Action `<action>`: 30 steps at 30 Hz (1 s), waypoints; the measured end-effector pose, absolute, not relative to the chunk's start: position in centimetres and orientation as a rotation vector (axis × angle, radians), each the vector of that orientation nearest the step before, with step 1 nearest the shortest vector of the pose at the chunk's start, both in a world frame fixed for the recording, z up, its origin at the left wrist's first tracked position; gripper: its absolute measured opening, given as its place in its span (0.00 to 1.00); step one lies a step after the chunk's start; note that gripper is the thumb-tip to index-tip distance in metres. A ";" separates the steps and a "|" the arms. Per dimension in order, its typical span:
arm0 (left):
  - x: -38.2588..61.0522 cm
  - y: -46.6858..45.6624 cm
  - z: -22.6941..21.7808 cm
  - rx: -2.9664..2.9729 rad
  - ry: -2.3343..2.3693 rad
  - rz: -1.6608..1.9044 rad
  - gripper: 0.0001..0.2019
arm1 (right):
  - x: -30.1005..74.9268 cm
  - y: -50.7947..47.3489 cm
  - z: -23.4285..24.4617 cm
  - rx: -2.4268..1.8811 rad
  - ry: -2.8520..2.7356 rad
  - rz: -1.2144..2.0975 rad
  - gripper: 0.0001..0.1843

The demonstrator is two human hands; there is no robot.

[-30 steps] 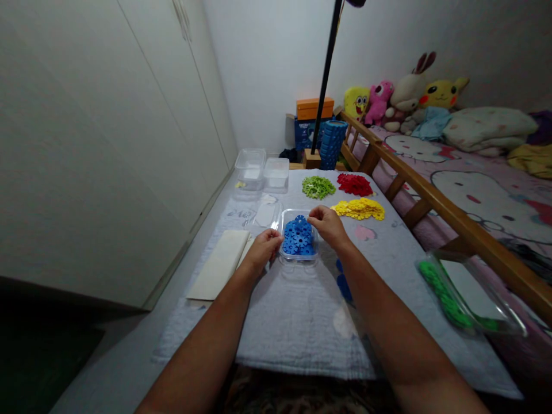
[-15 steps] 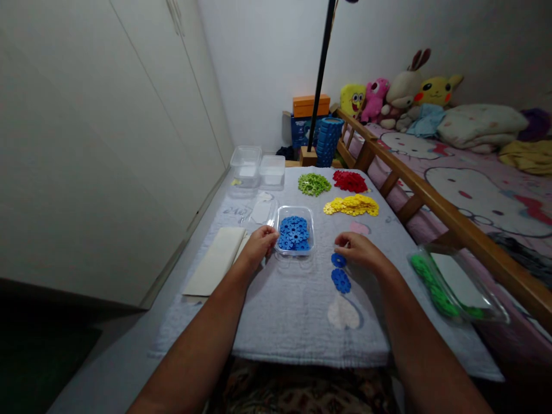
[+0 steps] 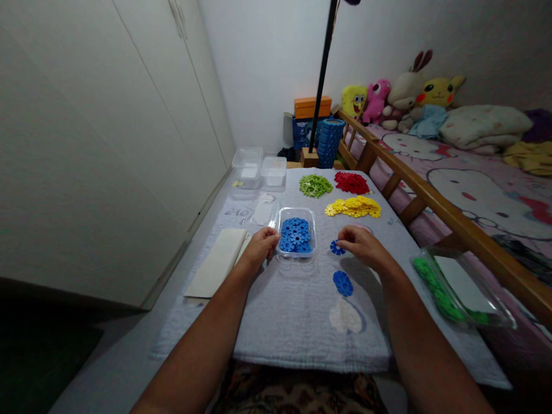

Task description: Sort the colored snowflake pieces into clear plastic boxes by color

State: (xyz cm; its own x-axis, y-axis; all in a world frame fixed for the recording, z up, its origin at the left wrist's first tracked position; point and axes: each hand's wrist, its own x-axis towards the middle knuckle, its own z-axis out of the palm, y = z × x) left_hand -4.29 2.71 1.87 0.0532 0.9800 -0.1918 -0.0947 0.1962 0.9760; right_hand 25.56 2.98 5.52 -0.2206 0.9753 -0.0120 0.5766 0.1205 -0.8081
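A clear plastic box (image 3: 314,233) sits mid-table with a heap of blue snowflake discs (image 3: 295,236) inside. At its left side, my left hand (image 3: 264,244) is closed, thumb and fingers pinching the rim. My right hand (image 3: 360,244), to the right of the box, pinches one blue snowflake disc (image 3: 337,248) by its edge, lifted off the cloth. More blue discs (image 3: 343,283), overlapping, lie on the cloth just below that hand.
Light green (image 3: 315,186), red (image 3: 352,183) and yellow discs (image 3: 353,207) lie in piles at the back right. Two clear containers (image 3: 248,164) stand back left. A folded cream sheet (image 3: 215,263) lies left; a lidded box of green pieces (image 3: 466,287) sits right, by the wooden bed rail (image 3: 414,178).
My right hand has picked up the upper blue disc from the cloth and raised it slightly. My left hand stays at the box.
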 end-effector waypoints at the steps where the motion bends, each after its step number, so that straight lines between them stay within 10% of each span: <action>1: -4.3 2.7 1.9 1.015 1.193 1.081 0.11 | 24.8 3.3 6.1 -1.469 -1.830 0.933 0.08; 30: -4.4 2.6 2.0 0.847 1.064 1.072 0.16 | 25.8 -0.3 4.4 -1.668 -2.176 1.081 0.09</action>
State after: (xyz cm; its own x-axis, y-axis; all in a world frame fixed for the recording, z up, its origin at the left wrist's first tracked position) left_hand -4.35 2.64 2.04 0.1169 0.9598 -0.2552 -0.2624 0.2777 0.9241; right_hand 25.82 -0.33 4.40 -0.3467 0.8988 -0.2684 0.7568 0.0990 -0.6461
